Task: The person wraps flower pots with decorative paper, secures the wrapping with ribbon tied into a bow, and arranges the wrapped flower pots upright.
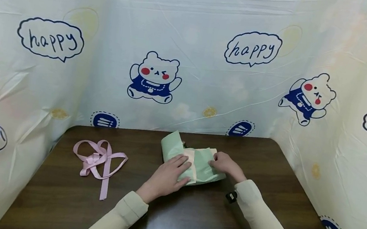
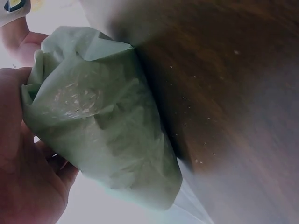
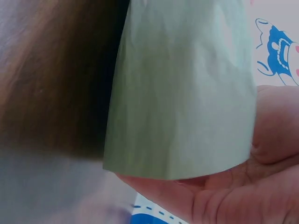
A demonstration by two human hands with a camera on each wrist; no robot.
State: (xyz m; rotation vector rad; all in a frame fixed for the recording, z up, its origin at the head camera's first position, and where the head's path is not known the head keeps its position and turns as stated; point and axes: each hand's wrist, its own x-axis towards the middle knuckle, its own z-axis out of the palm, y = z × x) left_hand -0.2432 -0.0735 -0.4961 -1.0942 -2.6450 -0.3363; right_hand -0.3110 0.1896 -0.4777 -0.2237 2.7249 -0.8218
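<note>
Green packet [image 1: 202, 163] near twelve o'clock on counter [image 1: 186, 220]. Hands apart: left hand [image 1: 171, 172] spread over packet's eight, right hand [image 1: 226, 165] pinching paper [image 1: 212, 174] at its two. Raised flap [image 1: 171, 146] at packet's ten might spring wider if left lifts; hard tug could tear thin-looking paper.

Your dark brown table [image 1: 174, 226], green paper parcel [image 1: 203, 168] lying on it, loosely looped pink ribbon [image 1: 93, 160] left of the parcel.

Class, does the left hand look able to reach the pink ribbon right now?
Probably yes: nothing seems to stand between the left hand and the pink ribbon on the tabletop, though that hand rests on the green wrapping paper and must first lift off.
</note>
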